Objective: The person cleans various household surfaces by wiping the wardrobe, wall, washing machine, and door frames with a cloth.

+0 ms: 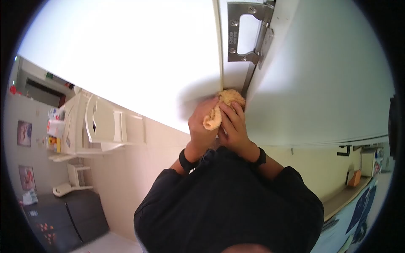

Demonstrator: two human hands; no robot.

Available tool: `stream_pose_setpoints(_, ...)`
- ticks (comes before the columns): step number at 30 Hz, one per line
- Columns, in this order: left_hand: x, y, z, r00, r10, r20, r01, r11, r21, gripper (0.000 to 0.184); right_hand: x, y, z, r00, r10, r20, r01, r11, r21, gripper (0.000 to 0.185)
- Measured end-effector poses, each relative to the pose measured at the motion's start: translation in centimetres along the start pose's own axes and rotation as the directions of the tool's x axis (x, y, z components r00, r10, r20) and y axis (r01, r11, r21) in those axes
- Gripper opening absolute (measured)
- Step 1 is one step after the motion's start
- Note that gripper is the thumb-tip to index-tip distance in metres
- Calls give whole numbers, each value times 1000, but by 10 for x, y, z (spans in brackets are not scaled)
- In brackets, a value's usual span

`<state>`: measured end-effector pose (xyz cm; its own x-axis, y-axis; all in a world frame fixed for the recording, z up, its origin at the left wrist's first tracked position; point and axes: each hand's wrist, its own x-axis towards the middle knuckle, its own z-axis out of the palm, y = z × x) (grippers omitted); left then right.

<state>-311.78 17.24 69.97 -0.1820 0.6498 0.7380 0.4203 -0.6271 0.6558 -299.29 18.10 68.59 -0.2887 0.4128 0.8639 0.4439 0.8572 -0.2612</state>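
Observation:
A fluffy orange-yellow cloth (pixel 231 96) is bunched against the narrow white strip between the door edge and the frame, with a loose end hanging down between my hands. My left hand (pixel 201 123) is closed on its left side, close to the white door panel (pixel 139 46); some of its fingertips are hidden. From the right, my right hand (pixel 234 127) presses bent fingers onto the cloth. Above both hands a metal hinge (pixel 233 36) is screwed to the door edge.
A pale door or wall surface (pixel 320 80) rises close on my right. Behind at left stand a white chair (pixel 99 122), a table (pixel 76 126) with items on it, and a dark cabinet (pixel 84 215). A bed (pixel 358 211) shows at lower right.

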Motion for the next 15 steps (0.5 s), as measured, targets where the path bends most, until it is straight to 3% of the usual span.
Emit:
stream_pose_setpoints(1, -1, -5, -1, 1000, 15, 25, -15, 1000, 8, 35, -3, -1, 3, 1000, 20, -9, -20, 999, -42, 45)
stream_pose_setpoints(5, -23, -32, 0, 974, -177, 139, 196, 970, -141, 39, -24, -1, 25, 998, 68, -3, -68, 984, -165, 55)
stream_pose_setpoints(6, -21, -28, -5, 958, -198, 207, 222, 970, -98, 42, -30, 1, 32, 992, 126, -15, -127, 982, -138, 58)
stream_pose_setpoints(9, -27, -45, -20, 934, -119, 337, 124, 992, 5, 44, -41, 2, 56, 973, 226, -47, -229, 970, -78, 65)
stream_pose_setpoints(10, -29, -46, -25, 920, -163, 357, 178, 984, -10, 45, -42, 2, 61, 974, 219, -56, -223, 972, -80, 67)
stream_pose_setpoints(13, -26, -48, -46, 924, -179, 338, 193, 981, -7, 45, -34, -11, 75, 965, 229, -130, -239, 968, -71, 67)
stream_pose_setpoints(15, -19, -47, -57, 944, -92, 315, 99, 995, -4, 44, -26, -15, 81, 962, 213, -168, -229, 970, -84, 64)
